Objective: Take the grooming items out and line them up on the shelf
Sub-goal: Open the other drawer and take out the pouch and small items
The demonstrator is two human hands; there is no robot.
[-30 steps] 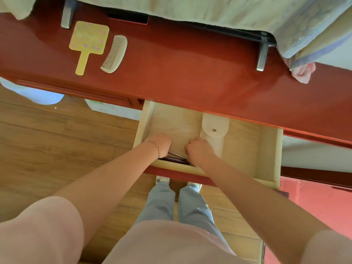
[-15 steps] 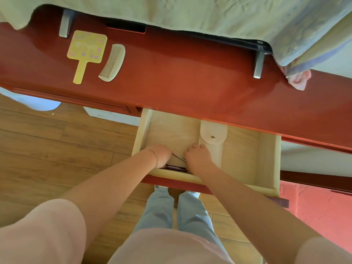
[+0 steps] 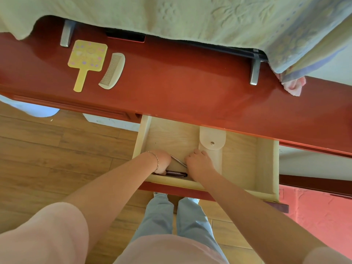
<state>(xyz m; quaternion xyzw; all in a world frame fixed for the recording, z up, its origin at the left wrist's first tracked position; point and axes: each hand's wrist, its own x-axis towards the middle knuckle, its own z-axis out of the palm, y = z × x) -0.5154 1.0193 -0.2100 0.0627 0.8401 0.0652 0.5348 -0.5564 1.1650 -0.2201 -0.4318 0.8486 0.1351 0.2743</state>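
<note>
A yellow hand mirror (image 3: 86, 60) and a cream comb (image 3: 112, 71) lie side by side at the left of the red shelf (image 3: 181, 88). Below the shelf a pale wooden drawer (image 3: 247, 164) stands pulled out. Both hands reach into its front left part. My left hand (image 3: 162, 162), with a bracelet on the wrist, curls over the end of a dark stick-like item (image 3: 176, 173) by the drawer's front wall. My right hand (image 3: 199, 164) lies palm down, pinching the end of a thin metal tool (image 3: 178, 161) that runs between the hands. A beige snap pouch (image 3: 212, 141) lies beside my right hand.
A pale green cloth (image 3: 171, 14) drapes over a screen on two metal feet (image 3: 254, 73) at the back of the shelf. A pink cloth (image 3: 294, 86) hangs at the right. Wooden floor and my own legs show below the drawer.
The hands have drawn slightly apart in the drawer, so more of the metal tool and the dark stick shows. The head camera has tilted, shifting the shelf lower in view.
</note>
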